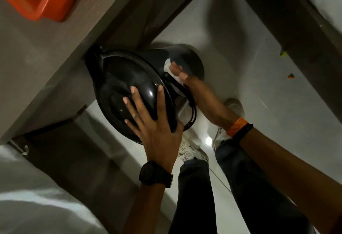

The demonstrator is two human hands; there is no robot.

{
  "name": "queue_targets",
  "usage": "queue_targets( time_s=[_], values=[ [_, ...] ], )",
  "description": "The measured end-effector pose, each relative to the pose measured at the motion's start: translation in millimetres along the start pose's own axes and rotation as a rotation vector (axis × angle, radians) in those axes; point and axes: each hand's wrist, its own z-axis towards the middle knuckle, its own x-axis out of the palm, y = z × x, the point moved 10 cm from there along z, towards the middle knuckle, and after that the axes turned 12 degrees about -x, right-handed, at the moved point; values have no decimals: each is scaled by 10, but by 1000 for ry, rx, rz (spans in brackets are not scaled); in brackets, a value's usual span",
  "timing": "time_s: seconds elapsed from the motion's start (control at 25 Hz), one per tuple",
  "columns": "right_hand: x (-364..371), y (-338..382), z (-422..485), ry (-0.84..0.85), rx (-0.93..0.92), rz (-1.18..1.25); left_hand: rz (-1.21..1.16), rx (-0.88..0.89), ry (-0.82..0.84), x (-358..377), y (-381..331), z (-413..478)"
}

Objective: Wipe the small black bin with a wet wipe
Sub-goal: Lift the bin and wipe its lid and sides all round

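The small black bin point(118, 78) is tilted toward me, its glossy domed lid facing the camera, close against the edge of a brown table. My left hand point(153, 122), with a black watch on the wrist, lies spread on the lid and grips its rim. My right hand point(194, 89), with an orange and a black band on the wrist, reaches around the bin's side wall. It presses a white wet wipe point(168, 66) against that wall with the fingers. Much of the wipe is hidden under the fingers.
The brown table point(61, 35) fills the upper left, with an orange tray point(37, 6) on it. A dark table leg point(299, 30) crosses the upper right. Below are the pale floor point(231, 48), my white shoes point(222, 137) and dark trousers. Small coloured scraps point(290, 76) lie on the floor.
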Motion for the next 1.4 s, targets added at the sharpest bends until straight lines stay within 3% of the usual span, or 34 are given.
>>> queue_targets(
  time_s=[0.12, 0.4, 0.6, 0.76, 0.92, 1.12, 1.2, 1.32, 1.4],
  values=[
    [114, -68, -73, 50, -11, -34, -94, -47, 36, -102, 4, 41],
    [-586, -494, 149, -270, 172, -166, -185, -146, 108, -339, -204, 261],
    [-218, -599, -105, -152, 159, 90, -164, -251, 127, -425, -46, 628],
    [-373, -633, -115, -169, 166, -104, -140, -220, 203, -294, -75, 667],
    [-417, -540, 19, -76, 95, -355, 56, -51, 206, -243, -228, 742],
    [-47, -304, 381, -19, 128, 21, 100, 43, 121, -441, -320, 744],
    [-6, -218, 472, 23, 115, 12, 81, 48, 69, -570, -293, 782],
    [-478, -283, 233, -138, 110, -324, 89, 5, 33, -687, -205, 877],
    [-736, -444, -157, -280, 165, -382, 88, -15, 20, -717, -203, 906]
  ],
)
